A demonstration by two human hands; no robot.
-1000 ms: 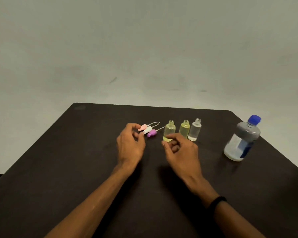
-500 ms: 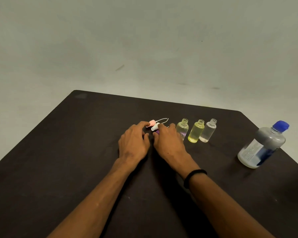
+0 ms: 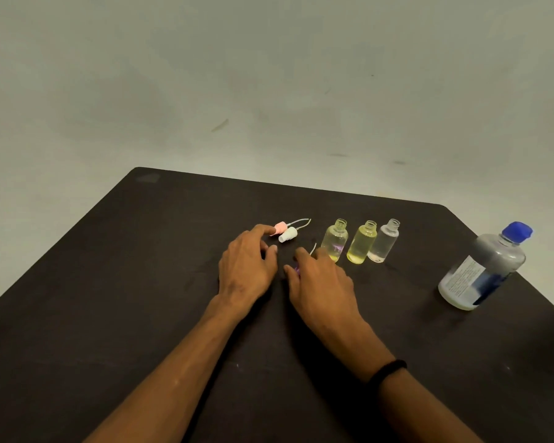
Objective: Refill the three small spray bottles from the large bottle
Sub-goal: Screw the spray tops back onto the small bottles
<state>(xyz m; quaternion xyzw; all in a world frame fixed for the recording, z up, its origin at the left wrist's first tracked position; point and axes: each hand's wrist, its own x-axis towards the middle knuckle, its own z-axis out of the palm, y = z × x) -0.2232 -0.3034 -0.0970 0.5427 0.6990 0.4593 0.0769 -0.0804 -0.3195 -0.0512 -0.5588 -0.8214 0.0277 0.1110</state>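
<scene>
Three small uncapped bottles stand in a row on the dark table [image 3: 115, 282]: a clear one with yellowish liquid at the bottom [image 3: 334, 239], a yellow one [image 3: 362, 243] and a clear one [image 3: 384, 239]. The large bottle [image 3: 483, 266] with a blue cap stands at the far right. A pink spray head [image 3: 280, 227] and a white spray head [image 3: 288, 235] lie left of the row with their thin tubes. My right hand [image 3: 323, 279] pinches the purple spray head [image 3: 297, 268], which is mostly hidden by the fingers. My left hand [image 3: 247, 266] rests loosely curled, its index fingertip at the pink head.
The table's far edge runs just behind the bottles, and its right corner lies close behind the large bottle. A pale floor surrounds the table. A black band sits on my right wrist [image 3: 387, 369].
My right hand has taken the purple spray head and drawn it toward me, away from the pink and white heads. My left hand has stayed by the pink head.
</scene>
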